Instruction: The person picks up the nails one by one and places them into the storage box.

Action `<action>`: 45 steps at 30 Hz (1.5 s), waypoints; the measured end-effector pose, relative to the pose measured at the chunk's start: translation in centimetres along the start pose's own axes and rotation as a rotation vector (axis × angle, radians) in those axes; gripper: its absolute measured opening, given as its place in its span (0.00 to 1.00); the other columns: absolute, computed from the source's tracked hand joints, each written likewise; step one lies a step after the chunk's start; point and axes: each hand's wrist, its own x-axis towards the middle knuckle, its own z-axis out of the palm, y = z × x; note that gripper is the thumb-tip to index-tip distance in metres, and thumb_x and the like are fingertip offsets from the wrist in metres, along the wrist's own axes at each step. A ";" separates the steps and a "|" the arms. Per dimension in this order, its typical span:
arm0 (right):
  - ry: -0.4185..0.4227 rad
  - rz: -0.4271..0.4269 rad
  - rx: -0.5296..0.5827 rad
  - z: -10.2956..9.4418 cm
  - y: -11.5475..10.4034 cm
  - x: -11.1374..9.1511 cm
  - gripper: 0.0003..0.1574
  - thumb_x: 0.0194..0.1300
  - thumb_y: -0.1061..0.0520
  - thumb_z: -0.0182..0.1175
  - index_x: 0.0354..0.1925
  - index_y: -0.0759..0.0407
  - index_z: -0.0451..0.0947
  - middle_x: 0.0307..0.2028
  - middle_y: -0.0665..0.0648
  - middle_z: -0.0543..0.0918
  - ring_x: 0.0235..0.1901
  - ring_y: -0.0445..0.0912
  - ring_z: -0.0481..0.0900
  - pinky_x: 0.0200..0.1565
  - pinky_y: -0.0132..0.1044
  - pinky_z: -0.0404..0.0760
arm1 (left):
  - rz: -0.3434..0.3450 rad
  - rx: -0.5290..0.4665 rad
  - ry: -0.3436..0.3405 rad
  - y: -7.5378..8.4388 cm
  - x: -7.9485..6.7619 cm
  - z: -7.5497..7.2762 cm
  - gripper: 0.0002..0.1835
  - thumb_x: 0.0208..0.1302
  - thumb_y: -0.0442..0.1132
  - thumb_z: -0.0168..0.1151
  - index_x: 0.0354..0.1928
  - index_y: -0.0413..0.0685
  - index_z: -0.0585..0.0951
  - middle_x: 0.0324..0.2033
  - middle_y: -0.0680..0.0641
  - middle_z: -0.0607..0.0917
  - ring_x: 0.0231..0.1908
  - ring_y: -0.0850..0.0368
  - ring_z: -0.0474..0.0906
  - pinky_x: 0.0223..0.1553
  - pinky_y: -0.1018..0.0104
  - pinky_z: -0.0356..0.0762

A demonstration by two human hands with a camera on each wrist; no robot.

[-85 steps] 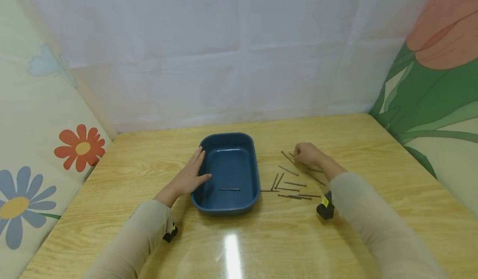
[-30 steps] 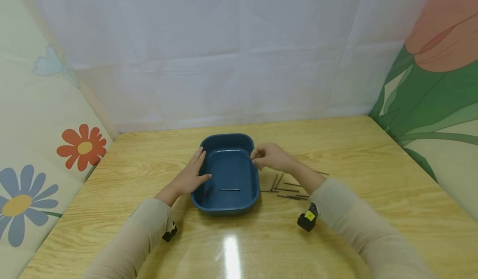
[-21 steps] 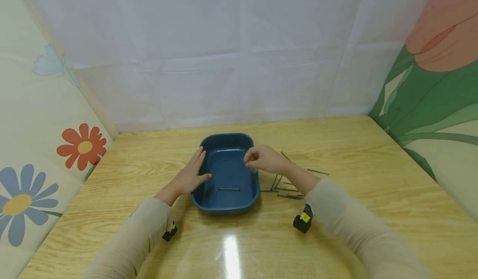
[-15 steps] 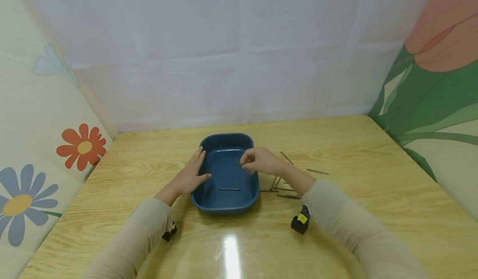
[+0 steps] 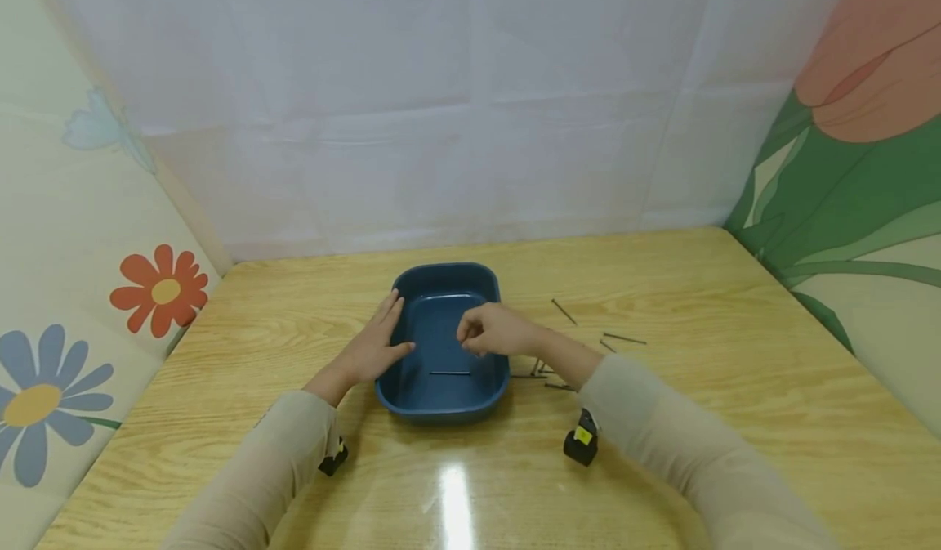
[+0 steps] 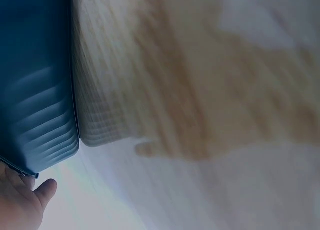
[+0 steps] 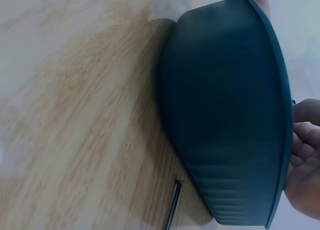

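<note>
A deep blue rectangular tub (image 5: pixel 443 416) stands on the table with one dark nail (image 5: pixel 450 373) lying on its floor. My left hand (image 5: pixel 367 352) rests on the tub's left rim, fingers straight and thumb reaching over the inside. Above the right part of the tub is my right hand (image 5: pixel 501 329), its thumb and fingers pinched together. A small dark tip of a nail (image 7: pixel 294 102) shows at those fingertips in the right wrist view; the rest of it is hidden behind the tub wall. The left wrist view shows the tub's side (image 6: pixel 37 105) and part of my left hand (image 6: pixel 20 202).
Several loose nails lie right of the tub, among them a far one (image 5: pixel 564 311) and one farther right (image 5: pixel 625 338). Another nail (image 5: pixel 529 376) lies close against the tub's right side. My right forearm covers part of this group. A white cloth (image 5: pixel 470 125) hangs behind the table.
My right hand has picked a nail from the far part of the scattered nails and moved left, over the rim to above the tub. My left hand and the tub have stayed put.
</note>
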 end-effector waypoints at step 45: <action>-0.272 0.004 -0.422 3.9 -1.1 2.8 0.08 0.49 0.69 0.55 0.21 0.58 0.74 0.18 0.47 0.72 0.19 0.37 0.67 0.23 0.26 0.67 | 0.013 -0.025 -0.002 0.1 -0.2 -0.1 0.39 0.60 0.44 0.51 0.65 0.36 0.42 0.65 0.43 0.35 0.63 0.47 0.33 0.57 0.47 0.45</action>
